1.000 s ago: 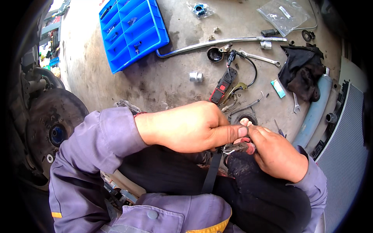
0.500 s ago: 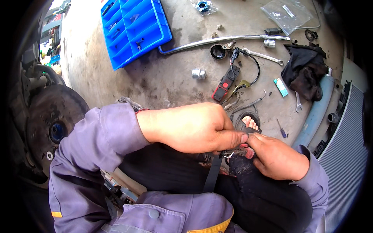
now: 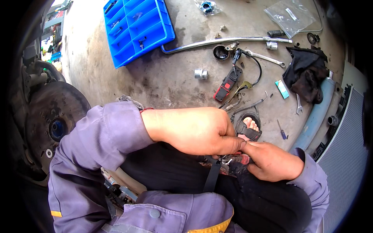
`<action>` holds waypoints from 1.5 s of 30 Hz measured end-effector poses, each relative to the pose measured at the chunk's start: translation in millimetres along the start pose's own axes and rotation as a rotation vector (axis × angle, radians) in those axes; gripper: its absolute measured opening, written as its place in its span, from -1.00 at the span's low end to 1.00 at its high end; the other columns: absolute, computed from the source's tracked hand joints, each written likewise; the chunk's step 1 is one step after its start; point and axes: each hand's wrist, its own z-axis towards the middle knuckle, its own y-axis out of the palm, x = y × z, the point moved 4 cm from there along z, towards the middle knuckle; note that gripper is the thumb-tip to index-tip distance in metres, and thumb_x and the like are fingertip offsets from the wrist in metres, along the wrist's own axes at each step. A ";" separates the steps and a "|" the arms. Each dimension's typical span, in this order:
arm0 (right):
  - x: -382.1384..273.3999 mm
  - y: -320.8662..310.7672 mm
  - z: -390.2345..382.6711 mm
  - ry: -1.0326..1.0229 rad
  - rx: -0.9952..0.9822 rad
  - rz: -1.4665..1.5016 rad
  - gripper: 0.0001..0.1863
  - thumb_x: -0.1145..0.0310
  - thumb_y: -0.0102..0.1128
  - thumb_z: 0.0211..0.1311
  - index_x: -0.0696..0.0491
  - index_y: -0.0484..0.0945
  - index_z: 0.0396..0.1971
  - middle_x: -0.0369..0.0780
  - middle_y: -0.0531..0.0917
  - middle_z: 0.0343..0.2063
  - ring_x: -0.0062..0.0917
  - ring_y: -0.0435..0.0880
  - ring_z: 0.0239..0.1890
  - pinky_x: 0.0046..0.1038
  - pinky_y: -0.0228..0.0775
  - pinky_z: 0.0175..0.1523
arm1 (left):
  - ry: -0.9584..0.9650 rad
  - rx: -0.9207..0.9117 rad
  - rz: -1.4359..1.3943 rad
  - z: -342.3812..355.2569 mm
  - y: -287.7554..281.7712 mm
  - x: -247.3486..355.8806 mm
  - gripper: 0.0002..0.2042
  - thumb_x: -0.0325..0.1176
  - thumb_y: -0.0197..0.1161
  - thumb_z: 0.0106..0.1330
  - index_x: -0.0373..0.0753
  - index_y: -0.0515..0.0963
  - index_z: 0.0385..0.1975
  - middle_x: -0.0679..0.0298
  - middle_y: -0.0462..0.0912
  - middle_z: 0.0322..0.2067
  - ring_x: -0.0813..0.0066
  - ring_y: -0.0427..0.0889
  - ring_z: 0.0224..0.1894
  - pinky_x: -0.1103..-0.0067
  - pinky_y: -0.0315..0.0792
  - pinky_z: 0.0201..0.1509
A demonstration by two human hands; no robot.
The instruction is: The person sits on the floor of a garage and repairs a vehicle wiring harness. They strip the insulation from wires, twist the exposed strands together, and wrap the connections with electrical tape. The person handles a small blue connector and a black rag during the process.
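Observation:
My left hand is closed, its thumb and fingers pinching the left end of a small grimy dark piece with a red part and a thin white bit. Its kind is not clear. My right hand closes round the red end, and the two thumb tips meet above it. Both hands are over my black trousers. A flat black strip hangs below my left fingers; its upper end is hidden. My sandalled foot shows just beyond the hands.
On the concrete floor lie a blue compartment tray, a long metal bar, a wrench, a red-and-black cabled device, a socket, a screwdriver and a black cloth. A brake disc stands left, a finned radiator right.
My hands have come down slightly and my right hand has turned a little, uncovering more of the sandalled foot. Both keep their grip on the dark-and-red piece.

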 end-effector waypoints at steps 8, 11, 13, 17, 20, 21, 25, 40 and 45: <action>-6.3 -8.4 1.7 0.022 0.006 -0.010 -0.75 0.42 0.27 0.12 0.14 0.51 -0.20 -0.07 0.60 -0.32 -0.09 0.63 -0.17 -0.18 0.48 -0.12 | 0.113 -0.056 -0.038 -3.2 3.6 5.2 -0.65 -0.19 0.15 0.49 -0.37 0.59 -0.43 0.10 0.55 -0.58 0.28 0.51 -0.53 0.38 0.40 -0.37; -4.8 -8.4 0.6 0.046 0.004 0.013 -0.74 0.34 0.34 0.10 0.11 0.53 -0.24 -0.10 0.61 -0.32 -0.14 0.64 -0.18 -0.20 0.49 -0.14 | 0.345 0.053 0.121 -4.1 10.2 5.4 -0.67 -0.24 0.15 0.47 -0.34 0.54 -0.51 0.06 0.52 -0.61 0.09 0.53 -0.52 0.31 0.38 -0.40; -3.9 -4.1 -3.6 0.058 -0.001 -0.059 -0.71 0.32 0.39 0.05 0.10 0.54 -0.26 -0.13 0.61 -0.33 -0.19 0.64 -0.21 -0.22 0.51 -0.16 | 0.384 0.111 0.274 -8.6 17.6 8.8 -0.71 -0.27 0.21 0.38 -0.28 0.49 -0.58 0.10 0.51 -0.63 0.02 0.53 -0.51 0.30 0.40 -0.44; -13.6 -18.9 -10.6 0.034 0.111 -0.456 -0.67 0.34 0.43 -0.07 0.06 0.54 -0.28 -0.21 0.56 -0.39 -0.28 0.61 -0.29 -0.27 0.49 -0.23 | 0.435 0.308 0.525 -16.4 22.3 3.0 -0.73 -0.27 0.28 0.28 -0.22 0.48 -0.64 0.21 0.47 -0.69 0.14 0.52 -0.61 0.34 0.39 -0.54; -15.2 -21.4 -12.8 0.056 0.152 -0.485 -0.62 0.37 0.47 -0.15 0.05 0.56 -0.26 -0.23 0.51 -0.44 -0.30 0.57 -0.33 -0.28 0.42 -0.32 | 0.429 0.376 0.598 -18.5 14.1 8.2 -0.72 -0.30 0.30 0.27 -0.21 0.46 -0.66 0.24 0.45 -0.71 0.17 0.49 -0.66 0.38 0.37 -0.60; -17.4 -21.9 -12.6 0.044 0.146 -0.497 -0.65 0.35 0.45 -0.14 0.05 0.55 -0.30 -0.24 0.52 -0.44 -0.32 0.58 -0.33 -0.30 0.44 -0.32 | 0.436 0.362 0.573 -20.0 14.5 8.7 -0.72 -0.30 0.29 0.27 -0.21 0.46 -0.66 0.24 0.46 -0.71 0.17 0.49 -0.66 0.37 0.37 -0.60; -25.5 -26.3 -14.0 0.021 0.131 -0.523 -0.72 0.31 0.41 -0.08 0.03 0.52 -0.38 -0.26 0.53 -0.45 -0.38 0.60 -0.33 -0.34 0.47 -0.32 | 0.423 0.308 0.529 -24.3 14.6 12.9 -0.73 -0.31 0.29 0.26 -0.21 0.45 -0.66 0.23 0.44 -0.72 0.20 0.50 -0.65 0.38 0.37 -0.58; 6.6 -27.6 -22.1 0.028 0.245 -0.257 -0.71 0.40 0.39 0.01 0.09 0.56 -0.24 -0.17 0.60 -0.41 -0.21 0.64 -0.32 -0.26 0.51 -0.25 | 0.175 0.297 -0.035 -25.1 -32.6 7.2 -0.71 -0.37 0.03 0.50 -0.42 0.55 0.02 0.07 0.68 -0.20 0.31 0.65 -0.11 0.46 0.49 0.05; 8.1 -28.4 -23.0 0.102 0.325 -0.076 -0.66 0.43 0.43 0.03 0.11 0.56 -0.17 -0.14 0.63 -0.37 -0.17 0.65 -0.32 -0.30 0.51 -0.24 | 0.338 0.053 0.128 -16.2 -3.0 -2.6 -0.70 -0.38 0.17 0.41 -0.39 0.53 0.05 -0.03 0.65 -0.26 0.07 0.67 -0.18 0.38 0.53 -0.09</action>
